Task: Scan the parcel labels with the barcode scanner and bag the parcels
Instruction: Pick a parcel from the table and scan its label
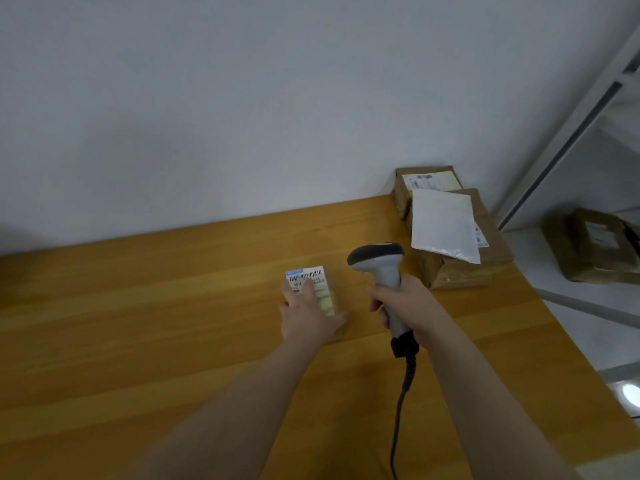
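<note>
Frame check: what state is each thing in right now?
small parcel: on the table, label up, unbagged.
left hand: flat on the small parcel, fingers across the label.
scanner: held upright, head above the table.
right hand: curled round the scanner's grip.
near box: closed, on the table.
far box: closed, its own label up.
white bag: lying on the near box.

A wooden table (173,323) with a honey-coloured top fills the near and middle ground, its boards running left to right. Behind its far edge rises a plain pale wall (242,116) (greyish in this light). At the far right a white frame (561,157) with a dark strip slants upward. Below it lies a pale floor (540,258), with a round bright spot (630,393) at the near right edge.
</note>
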